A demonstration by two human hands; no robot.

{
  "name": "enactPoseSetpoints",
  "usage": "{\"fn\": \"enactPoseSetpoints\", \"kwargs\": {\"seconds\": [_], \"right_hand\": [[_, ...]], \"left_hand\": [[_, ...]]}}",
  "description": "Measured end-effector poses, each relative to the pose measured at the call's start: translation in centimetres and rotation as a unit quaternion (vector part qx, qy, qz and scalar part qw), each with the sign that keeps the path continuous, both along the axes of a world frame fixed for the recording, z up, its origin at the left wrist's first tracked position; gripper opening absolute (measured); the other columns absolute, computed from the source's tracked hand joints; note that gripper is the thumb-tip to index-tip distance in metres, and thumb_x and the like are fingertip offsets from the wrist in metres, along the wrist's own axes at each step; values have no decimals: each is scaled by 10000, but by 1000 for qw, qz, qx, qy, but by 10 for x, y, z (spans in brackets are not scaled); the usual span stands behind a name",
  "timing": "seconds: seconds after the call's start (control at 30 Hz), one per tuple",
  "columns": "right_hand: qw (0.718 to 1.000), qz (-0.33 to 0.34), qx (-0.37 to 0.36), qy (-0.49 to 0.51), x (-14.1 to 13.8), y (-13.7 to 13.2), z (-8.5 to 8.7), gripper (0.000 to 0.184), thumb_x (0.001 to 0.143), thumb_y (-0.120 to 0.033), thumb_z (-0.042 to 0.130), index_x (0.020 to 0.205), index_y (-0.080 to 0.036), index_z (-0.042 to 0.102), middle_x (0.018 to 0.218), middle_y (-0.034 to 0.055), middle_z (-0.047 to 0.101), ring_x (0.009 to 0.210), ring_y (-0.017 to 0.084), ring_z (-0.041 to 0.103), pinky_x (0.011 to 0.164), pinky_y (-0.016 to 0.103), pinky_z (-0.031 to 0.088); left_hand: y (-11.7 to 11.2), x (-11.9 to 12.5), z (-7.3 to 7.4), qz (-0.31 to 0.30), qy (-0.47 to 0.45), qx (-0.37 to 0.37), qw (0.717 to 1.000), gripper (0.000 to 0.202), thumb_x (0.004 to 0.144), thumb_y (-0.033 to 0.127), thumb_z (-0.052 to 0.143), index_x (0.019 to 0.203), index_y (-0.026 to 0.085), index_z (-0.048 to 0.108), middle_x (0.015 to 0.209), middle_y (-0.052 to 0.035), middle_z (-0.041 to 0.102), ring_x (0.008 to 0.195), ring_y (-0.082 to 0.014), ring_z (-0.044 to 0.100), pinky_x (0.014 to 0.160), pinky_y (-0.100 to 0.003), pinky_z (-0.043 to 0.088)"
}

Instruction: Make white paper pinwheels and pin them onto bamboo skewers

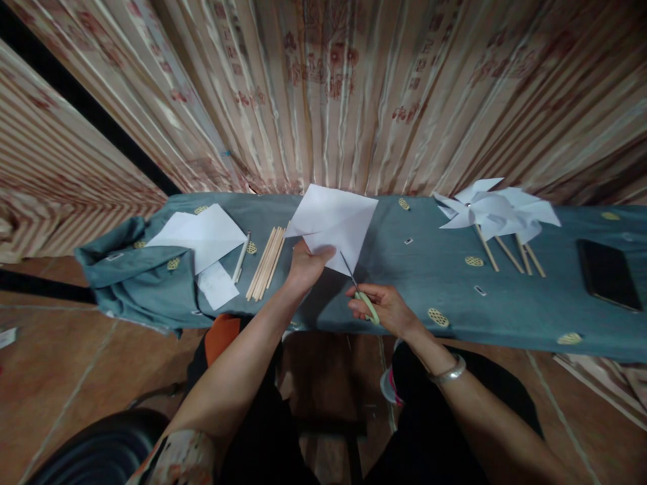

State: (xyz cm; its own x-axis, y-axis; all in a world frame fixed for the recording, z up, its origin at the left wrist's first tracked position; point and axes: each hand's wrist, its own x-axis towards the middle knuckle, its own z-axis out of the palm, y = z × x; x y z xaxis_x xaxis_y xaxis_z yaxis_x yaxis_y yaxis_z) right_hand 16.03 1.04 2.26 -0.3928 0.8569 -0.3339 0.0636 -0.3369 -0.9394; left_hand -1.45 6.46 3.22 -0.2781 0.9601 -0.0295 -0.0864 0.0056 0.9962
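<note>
My left hand [306,264] is closed on the near edge of a white square paper sheet [336,219], holding it up over the table. My right hand [385,308] grips green-handled scissors [360,289], whose blades point up and left at the sheet's lower edge. Both hands hover above the blue-grey cloth [429,276] that covers the long table.
A bundle of wooden sticks [266,262] and a pencil [241,258] lie left of my hands, beside more white paper sheets [202,236]. Finished white paper pinwheels [498,212] on sticks lie at the right. A dark phone [608,274] rests far right. Curtains hang behind.
</note>
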Motion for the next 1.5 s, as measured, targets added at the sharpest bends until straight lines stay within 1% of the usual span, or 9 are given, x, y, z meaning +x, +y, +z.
{"fn": "enactPoseSetpoints", "kwargs": {"seconds": [0.17, 0.27, 0.53, 0.67, 0.8, 0.93, 1.13, 1.33, 1.5], "right_hand": [[1000, 7, 3, -4, 0, 1, 2, 473, 543, -511, 846, 816, -159, 689, 547, -37, 620, 487, 84, 531, 493, 224, 413], [1000, 4, 1, -3, 0, 2, 3, 477, 534, -500, 853, 826, -161, 687, 558, -37, 619, 501, 89, 535, 507, 227, 421], [1000, 0, -8, -13, 3, 3, -1, 492, 530, -495, 858, 858, -157, 717, 540, -34, 613, 485, 89, 523, 497, 228, 422], [1000, 3, -10, -6, 3, 3, 0, 483, 526, -483, 866, 851, -156, 720, 548, -29, 624, 494, 92, 537, 507, 229, 435], [1000, -8, -13, -3, 3, 4, -1, 473, 515, -471, 872, 831, -154, 717, 559, -21, 636, 508, 92, 546, 507, 222, 429], [1000, -15, -16, -3, 3, 4, -3, 479, 505, -471, 874, 832, -157, 720, 552, -25, 632, 500, 94, 548, 501, 229, 433], [999, -23, -26, 4, 2, 3, -3, 509, 473, -470, 890, 839, -156, 727, 550, -27, 628, 502, 95, 552, 507, 230, 446], [1000, -22, 8, -2, 1, 5, -2, 469, 509, -509, 864, 792, -165, 715, 532, -28, 619, 513, 110, 560, 520, 244, 462], [1000, -24, 4, -10, 2, 5, -4, 455, 515, -513, 857, 758, -160, 704, 537, -21, 625, 503, 106, 554, 512, 245, 448]], "left_hand": [[-3, 4, 1, -25, -6, -12, 1000, 211, 547, 240, 743, 719, 139, 673, 692, -27, 683, 651, -189, 615, 607, -290, 483], [-5, 6, 1, -42, -10, -19, 999, 207, 552, 233, 736, 722, 128, 680, 684, -30, 682, 648, -187, 612, 599, -281, 471], [-3, 6, -1, -37, -14, -13, 999, 171, 543, 212, 740, 685, 136, 685, 673, -39, 686, 619, -179, 596, 563, -275, 470], [-5, 6, 1, -50, -15, -17, 998, 183, 529, 220, 744, 676, 133, 679, 650, -28, 670, 598, -167, 576, 553, -269, 460], [-8, 8, 4, -63, -23, -19, 998, 213, 507, 211, 746, 690, 132, 674, 648, -18, 662, 601, -160, 568, 560, -265, 455], [-8, 9, 5, -62, -26, -25, 997, 256, 506, 218, 747, 738, 131, 681, 697, -33, 681, 641, -176, 588, 588, -278, 467], [-9, 10, 6, -64, -28, -20, 997, 239, 518, 207, 735, 737, 133, 674, 697, -29, 674, 647, -179, 586, 603, -284, 470], [-12, 11, 3, -81, -26, -29, 996, 224, 529, 220, 738, 724, 146, 659, 680, -18, 660, 631, -170, 575, 603, -285, 464], [-11, 12, 0, -73, -20, -29, 997, 245, 525, 231, 744, 741, 149, 660, 702, -22, 661, 649, -177, 581, 618, -296, 469]]}}
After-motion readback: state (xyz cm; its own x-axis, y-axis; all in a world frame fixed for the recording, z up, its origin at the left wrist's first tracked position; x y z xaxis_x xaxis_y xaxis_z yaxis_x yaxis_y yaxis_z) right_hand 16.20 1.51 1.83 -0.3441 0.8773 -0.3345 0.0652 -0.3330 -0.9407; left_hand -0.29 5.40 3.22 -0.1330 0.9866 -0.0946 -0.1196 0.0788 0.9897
